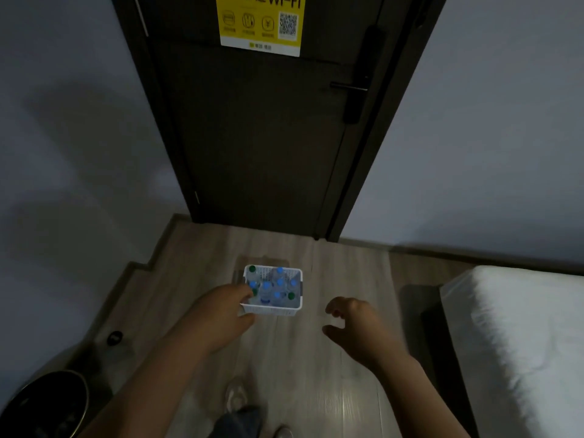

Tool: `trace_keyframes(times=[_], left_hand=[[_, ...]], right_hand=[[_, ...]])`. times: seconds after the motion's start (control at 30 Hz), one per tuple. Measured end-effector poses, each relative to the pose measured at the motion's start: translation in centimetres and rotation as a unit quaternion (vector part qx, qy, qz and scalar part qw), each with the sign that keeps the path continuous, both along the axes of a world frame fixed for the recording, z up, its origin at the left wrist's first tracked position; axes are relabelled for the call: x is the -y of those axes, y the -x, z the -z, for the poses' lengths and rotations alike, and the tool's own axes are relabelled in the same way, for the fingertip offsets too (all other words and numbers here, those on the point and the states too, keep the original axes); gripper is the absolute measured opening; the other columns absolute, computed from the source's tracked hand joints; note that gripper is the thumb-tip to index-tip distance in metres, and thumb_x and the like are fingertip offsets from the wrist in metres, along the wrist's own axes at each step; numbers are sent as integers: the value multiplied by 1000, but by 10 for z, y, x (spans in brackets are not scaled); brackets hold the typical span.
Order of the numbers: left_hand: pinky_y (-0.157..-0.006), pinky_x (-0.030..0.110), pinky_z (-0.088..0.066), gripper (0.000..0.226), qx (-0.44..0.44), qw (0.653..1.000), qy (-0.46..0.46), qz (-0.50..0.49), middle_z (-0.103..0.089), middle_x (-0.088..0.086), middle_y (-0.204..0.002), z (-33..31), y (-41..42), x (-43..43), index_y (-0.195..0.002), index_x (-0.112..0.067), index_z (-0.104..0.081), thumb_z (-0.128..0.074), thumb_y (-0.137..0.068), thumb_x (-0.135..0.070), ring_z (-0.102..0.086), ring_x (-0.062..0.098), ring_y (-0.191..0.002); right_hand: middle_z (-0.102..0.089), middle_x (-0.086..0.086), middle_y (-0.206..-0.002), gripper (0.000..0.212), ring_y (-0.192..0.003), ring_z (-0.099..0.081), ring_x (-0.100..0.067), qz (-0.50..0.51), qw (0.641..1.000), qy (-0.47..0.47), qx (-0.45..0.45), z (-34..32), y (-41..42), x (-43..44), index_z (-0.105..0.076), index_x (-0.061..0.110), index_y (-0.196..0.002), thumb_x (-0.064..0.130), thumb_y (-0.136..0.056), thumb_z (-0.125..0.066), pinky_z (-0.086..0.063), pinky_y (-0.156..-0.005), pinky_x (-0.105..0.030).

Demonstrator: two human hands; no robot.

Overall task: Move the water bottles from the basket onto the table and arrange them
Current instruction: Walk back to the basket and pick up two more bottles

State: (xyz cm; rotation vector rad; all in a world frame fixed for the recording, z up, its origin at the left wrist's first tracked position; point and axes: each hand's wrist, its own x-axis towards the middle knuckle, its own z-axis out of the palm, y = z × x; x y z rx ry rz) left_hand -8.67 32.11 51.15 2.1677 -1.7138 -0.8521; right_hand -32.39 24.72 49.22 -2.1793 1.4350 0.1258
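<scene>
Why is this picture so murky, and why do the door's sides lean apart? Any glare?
Head view: dim light leaves the bottles in the basket soft and smeared; the wide-angle lens splays the door sides; a pale glare streaks the floor near the shoes.

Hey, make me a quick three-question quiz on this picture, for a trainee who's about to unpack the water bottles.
1. True or false: the basket stands on a table.
2. The right hand holds: A a bottle, B the basket, C nothing.
3. Fill in: the bottles have blue and ____ caps.
Key: 1 false, it stands on the floor; 2 C; 3 green.
</scene>
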Motion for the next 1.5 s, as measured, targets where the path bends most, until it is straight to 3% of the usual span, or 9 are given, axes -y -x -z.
trace_keyframes(times=[0.1,0.4,0.77,1.07,1.17,1.23,1.3,1.4,1.5], left_hand=[[-65,15,-42,11,-13,1000,-4,13,-59,-8,-91,12,-14,30,-92,-21,-58,-64,-85,-26,-56,7,-81],[-87,23,-44,34,-18,999,-46,6,-61,1,-122,60,-72,113,-121,-17,-56,-60,-89,-27,-58,17,-109],[-91,27,-44,31,-14,996,-90,-16,-60,6,-120,156,-97,164,-118,-12,-54,-57,-90,-25,-57,19,-109],[-91,26,-46,27,-9,992,-123,-32,-61,1,-116,273,-101,201,-116,-17,-55,-56,-92,-28,-58,13,-103],[-89,29,-47,19,-20,990,-137,-40,-62,5,-111,316,-102,215,-107,-14,-55,-56,-92,-26,-58,16,-98],[-84,23,-44,11,-14,990,-136,-39,-62,4,-110,347,-102,222,-99,-18,-52,-55,-92,-27,-57,15,-96],[-87,19,-40,14,-8,991,-129,-41,-61,1,-114,379,-104,227,-105,-20,-53,-54,-93,-28,-57,13,-102],[-91,26,-46,24,-33,992,-111,-57,-62,1,-116,431,-106,236,-115,-20,-55,-57,-92,-26,-58,14,-105],[-89,31,-50,19,-48,990,-105,-76,-64,1,-110,484,-108,245,-108,-21,-56,-59,-91,-29,-60,16,-101]], right_hand=[[-61,6,-119,37,-103,-58,-7,9,1000,-11,-10,11,-11,25,-56,27,-123,35,-87,-64,-49,-87,-20],[-59,10,-123,39,-105,-57,-2,31,998,-38,-30,52,-55,94,-54,29,-127,36,-89,-61,-42,-84,-12],[-60,8,-121,39,-106,-56,-3,10,996,-74,-40,131,-80,165,-53,28,-127,35,-90,-60,-42,-86,-13],[-59,3,-124,41,-105,-57,-9,-32,993,-105,-48,239,-96,221,-50,24,-132,33,-92,-57,-42,-87,-16],[-59,2,-124,43,-108,-57,-10,-31,992,-111,-43,284,-99,236,-50,22,-133,32,-92,-58,-42,-88,-17],[-59,2,-124,43,-107,-57,-10,-24,993,-111,-36,315,-100,244,-51,21,-132,31,-92,-59,-43,-89,-18],[-59,3,-124,43,-107,-57,-9,-17,994,-109,-29,349,-100,250,-51,22,-132,31,-91,-60,-43,-88,-17],[-59,3,-124,43,-108,-57,-8,-13,994,-108,-16,404,-102,256,-51,22,-132,30,-91,-61,-44,-90,-17],[-59,2,-125,44,-110,-56,-9,-2,994,-108,-4,461,-102,261,-51,20,-133,29,-91,-61,-41,-88,-13]])
